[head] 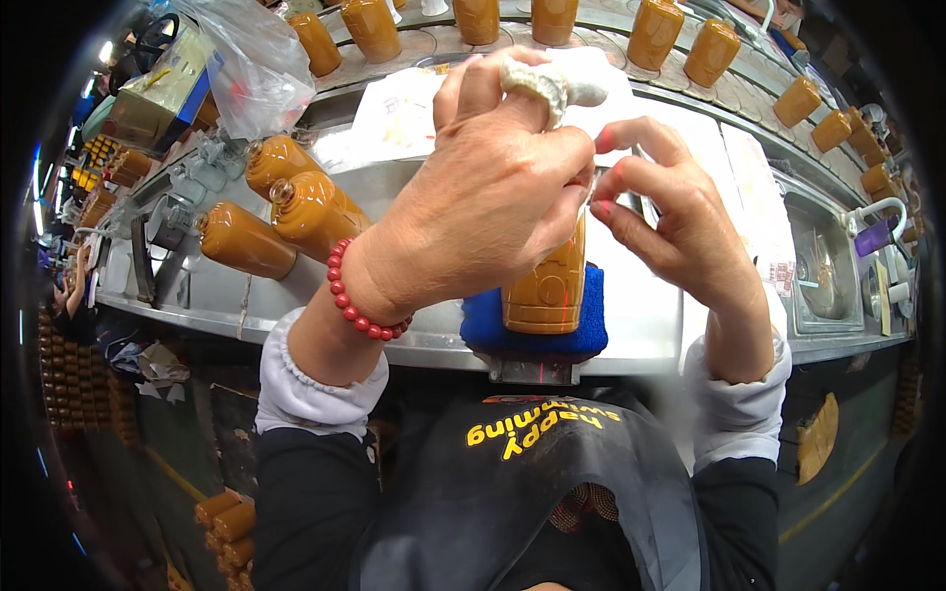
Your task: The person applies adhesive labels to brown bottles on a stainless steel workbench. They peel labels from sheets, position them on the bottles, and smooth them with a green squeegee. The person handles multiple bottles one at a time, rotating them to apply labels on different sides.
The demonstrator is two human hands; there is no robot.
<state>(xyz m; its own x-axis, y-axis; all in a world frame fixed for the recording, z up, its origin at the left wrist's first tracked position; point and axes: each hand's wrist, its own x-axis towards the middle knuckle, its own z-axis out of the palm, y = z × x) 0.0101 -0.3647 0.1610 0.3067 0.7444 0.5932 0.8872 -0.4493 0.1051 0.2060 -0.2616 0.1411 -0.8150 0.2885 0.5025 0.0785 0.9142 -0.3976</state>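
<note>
A brown glazed bottle (545,292) lies with its base towards me on a blue towel (480,325) at the bench's front edge. Thin red light lines cross its side. My left hand (473,192) reaches over the bottle and hides its upper part. The thumb and forefinger are pressed together, and whatever may be between them is hidden. A white cloth-like cover (543,81) wraps one finger of this hand. Close beside those fingertips is my right hand (672,207), its fingers curled and thumb near them. Whether it pinches something thin is unclear.
Several brown bottles (247,240) stand on the metal bench at left, near clear glass pieces (211,162). A curved conveyor (510,33) carries more bottles behind. White printed sheets (395,111) lie beyond my hands. A sink (820,258) is at right; a plastic bag (255,70) hangs at upper left.
</note>
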